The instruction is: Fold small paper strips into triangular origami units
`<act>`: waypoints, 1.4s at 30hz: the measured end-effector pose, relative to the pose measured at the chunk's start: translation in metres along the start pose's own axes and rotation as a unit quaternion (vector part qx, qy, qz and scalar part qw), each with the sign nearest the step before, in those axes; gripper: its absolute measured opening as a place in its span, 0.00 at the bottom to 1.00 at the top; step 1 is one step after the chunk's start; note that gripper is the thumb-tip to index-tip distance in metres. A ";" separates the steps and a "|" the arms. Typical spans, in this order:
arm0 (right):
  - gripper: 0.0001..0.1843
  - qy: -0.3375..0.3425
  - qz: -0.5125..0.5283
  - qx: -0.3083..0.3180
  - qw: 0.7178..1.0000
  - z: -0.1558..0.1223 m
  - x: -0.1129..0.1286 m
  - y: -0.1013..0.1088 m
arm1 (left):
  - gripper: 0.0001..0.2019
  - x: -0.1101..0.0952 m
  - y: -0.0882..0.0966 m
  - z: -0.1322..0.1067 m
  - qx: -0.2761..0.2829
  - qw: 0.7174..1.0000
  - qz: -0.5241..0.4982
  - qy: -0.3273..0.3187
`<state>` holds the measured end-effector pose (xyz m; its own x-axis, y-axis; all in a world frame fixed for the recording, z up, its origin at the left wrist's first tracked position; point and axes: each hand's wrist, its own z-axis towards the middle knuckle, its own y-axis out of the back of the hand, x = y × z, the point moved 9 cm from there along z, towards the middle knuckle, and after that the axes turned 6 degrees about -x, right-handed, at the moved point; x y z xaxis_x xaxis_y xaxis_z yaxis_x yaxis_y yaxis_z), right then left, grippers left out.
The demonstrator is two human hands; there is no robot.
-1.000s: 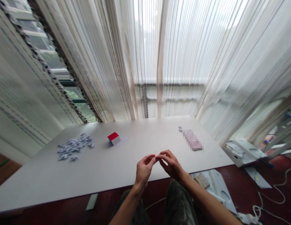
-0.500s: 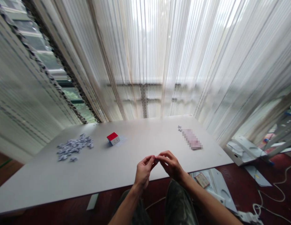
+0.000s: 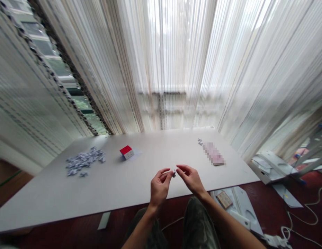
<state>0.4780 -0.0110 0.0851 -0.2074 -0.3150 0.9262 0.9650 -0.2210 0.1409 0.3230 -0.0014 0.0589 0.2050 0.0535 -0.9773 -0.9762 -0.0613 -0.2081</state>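
Between my hands, above the front part of the white table (image 3: 140,186), is a small greyish-white folded paper piece (image 3: 174,173). My left hand (image 3: 160,186) pinches it between thumb and fingers. The bent fingers of my right hand (image 3: 190,178) close on its right edge, thumb against forefinger; the exact contact is too small to see clearly. A heap of similar folded paper pieces (image 3: 84,160) lies on the left of the table. Two more pieces (image 3: 200,141) sit at the back right, beside a pink, pixelated flat item (image 3: 214,154).
A puzzle cube (image 3: 127,152) with a red top stands left of centre on a pale sheet (image 3: 137,154). Sheer curtains (image 3: 176,69) hang behind the table. At the right, below the table's edge, are a white plastic stool (image 3: 245,204) with a small box (image 3: 224,200) and cables (image 3: 287,230).
My hands have drawn slightly apart at the fingertips, and the folded paper piece now shows between them. The whole view has shifted a little. The heap and the cube stay in place.
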 end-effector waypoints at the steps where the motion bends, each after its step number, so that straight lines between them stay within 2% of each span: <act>1: 0.19 -0.032 0.019 0.018 0.999 0.001 -0.003 -0.005 | 0.18 -0.004 0.000 0.000 0.001 1.000 0.008 -0.013; 4: 0.20 -0.066 0.045 0.048 0.996 0.003 0.000 -0.013 | 0.16 -0.012 -0.001 0.001 0.002 0.999 0.028 -0.036; 8: 0.19 -0.075 0.059 0.035 0.995 0.003 0.001 -0.013 | 0.16 -0.016 -0.002 -0.002 0.007 0.998 0.043 -0.051; 11: 0.19 -0.087 0.076 0.031 0.993 0.003 -0.004 -0.014 | 0.17 -0.016 -0.002 -0.003 0.014 0.998 0.042 -0.050; 17: 0.20 -0.142 0.080 0.071 0.984 -0.002 -0.017 -0.020 | 0.15 -0.019 0.003 -0.003 0.000 0.998 0.052 -0.037; 22: 0.20 -0.120 0.087 0.092 0.985 -0.003 -0.003 -0.023 | 0.14 -0.026 0.006 -0.006 -0.007 0.996 0.071 -0.062; 25: 0.20 -0.097 0.100 0.080 0.987 -0.002 0.003 -0.022 | 0.14 -0.026 0.004 -0.009 0.002 0.995 0.081 -0.059; 32: 0.21 -0.118 0.122 0.020 0.985 -0.006 -0.009 -0.021 | 0.15 -0.031 0.000 -0.015 0.009 0.996 0.066 -0.066; 34: 0.21 -0.123 0.116 0.019 0.985 -0.008 -0.010 -0.021 | 0.14 -0.030 0.001 -0.015 0.008 0.995 0.070 -0.068; 39: 0.17 -0.104 0.132 0.063 0.984 -0.011 -0.003 -0.024 | 0.16 -0.018 0.006 -0.012 0.000 0.997 0.057 -0.043; 42: 0.18 -0.092 0.112 0.059 0.988 -0.011 -0.002 -0.021 | 0.16 -0.015 0.006 -0.012 0.004 0.998 0.054 -0.031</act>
<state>0.4563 -0.0164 0.0764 0.0351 -0.1677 0.9852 0.9976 -0.0527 -0.0445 0.3154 -0.0146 0.0716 0.0942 0.1077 -0.9897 -0.9929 -0.0621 -0.1013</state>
